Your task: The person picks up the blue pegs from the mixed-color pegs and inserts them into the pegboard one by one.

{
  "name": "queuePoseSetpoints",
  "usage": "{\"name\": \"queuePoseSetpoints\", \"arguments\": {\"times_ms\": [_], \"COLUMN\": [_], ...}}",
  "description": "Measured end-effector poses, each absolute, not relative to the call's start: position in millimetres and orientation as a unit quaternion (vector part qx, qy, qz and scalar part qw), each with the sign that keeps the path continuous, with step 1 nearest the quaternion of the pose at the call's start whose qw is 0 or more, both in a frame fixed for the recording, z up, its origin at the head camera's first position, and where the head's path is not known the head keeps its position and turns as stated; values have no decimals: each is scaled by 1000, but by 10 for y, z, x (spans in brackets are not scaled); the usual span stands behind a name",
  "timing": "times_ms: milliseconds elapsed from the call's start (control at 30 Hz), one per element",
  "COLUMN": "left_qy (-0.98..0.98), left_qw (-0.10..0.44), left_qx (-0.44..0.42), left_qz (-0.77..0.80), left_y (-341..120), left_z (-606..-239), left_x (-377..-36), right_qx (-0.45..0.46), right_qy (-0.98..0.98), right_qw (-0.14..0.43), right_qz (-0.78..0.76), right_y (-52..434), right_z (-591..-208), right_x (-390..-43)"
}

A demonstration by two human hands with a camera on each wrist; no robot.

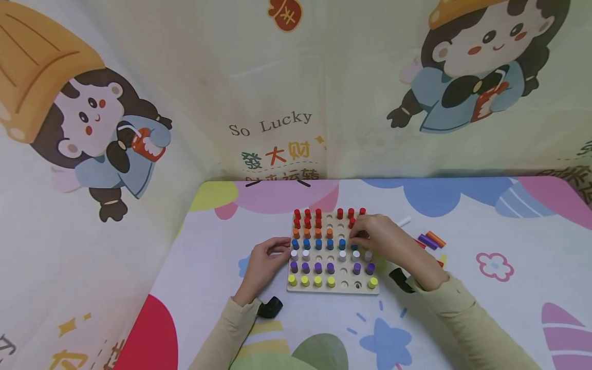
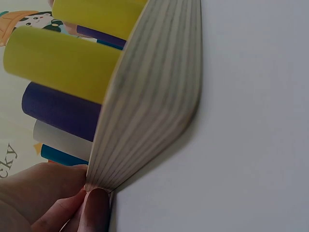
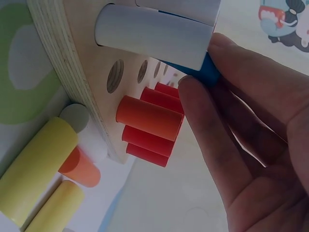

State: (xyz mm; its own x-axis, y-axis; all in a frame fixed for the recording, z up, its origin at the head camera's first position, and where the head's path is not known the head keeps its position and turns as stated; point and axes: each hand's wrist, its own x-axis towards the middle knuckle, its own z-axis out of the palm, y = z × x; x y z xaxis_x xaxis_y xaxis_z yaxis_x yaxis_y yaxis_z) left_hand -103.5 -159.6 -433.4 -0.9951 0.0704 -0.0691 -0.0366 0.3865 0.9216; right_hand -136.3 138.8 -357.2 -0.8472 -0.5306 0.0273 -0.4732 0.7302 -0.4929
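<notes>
At the left edge of the wooden peg board point(image 1: 334, 288), the left hand point(image 1: 265, 259) pinches the board rim between curled fingers point(image 2: 91, 208), steadying it on the printed table cover point(image 1: 509, 226). Rows of red, orange, blue, white, purple and yellow pegs fill most holes; several holes stand vacant. Right of centre, the right hand point(image 1: 376, 239) pinches a blue peg point(image 3: 210, 72) by its top in the blue row. Keep this peg vertical and the board pinned flat for clean seating. Loose pegs point(image 1: 430, 240) lie beside the board's right side.
</notes>
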Motion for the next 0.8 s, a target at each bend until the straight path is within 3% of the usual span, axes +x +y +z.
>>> {"name": "queuePoseSetpoints", "arguments": {"times_ms": [800], "left_qy": [837], "left_qw": [57], "left_qx": [2], "left_qz": [545], "left_y": [-1594], "left_z": [-4321], "left_x": [-1041], "right_qx": [-258], "right_qy": [931], "right_qw": [94], "right_qz": [-240], "right_y": [1353], "right_z": [-3589], "right_x": [-1331]}}
